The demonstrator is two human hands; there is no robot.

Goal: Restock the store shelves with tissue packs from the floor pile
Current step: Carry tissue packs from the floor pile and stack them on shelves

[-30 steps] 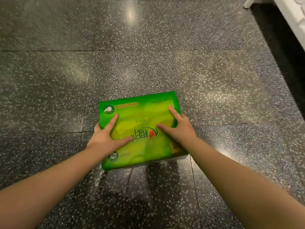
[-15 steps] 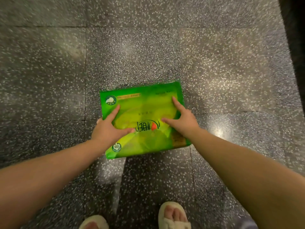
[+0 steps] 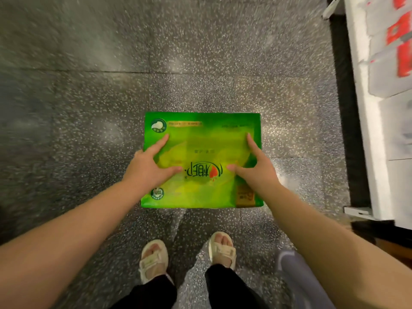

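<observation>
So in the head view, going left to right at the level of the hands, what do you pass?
Left hand → green tissue pack, gripped by both hands → right hand → speckled floor → white shelf unit at the right edge.

Dark speckled terrazzo tile floor [image 3: 89, 108] carries two feet in cream strapped sandals [image 3: 153, 259]; right of them, a white metal store shelf [image 3: 367, 130] stands on it.

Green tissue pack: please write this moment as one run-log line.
object: green tissue pack | left hand: holds left side | right hand: holds right side | position: above floor | shelf: at right
</observation>
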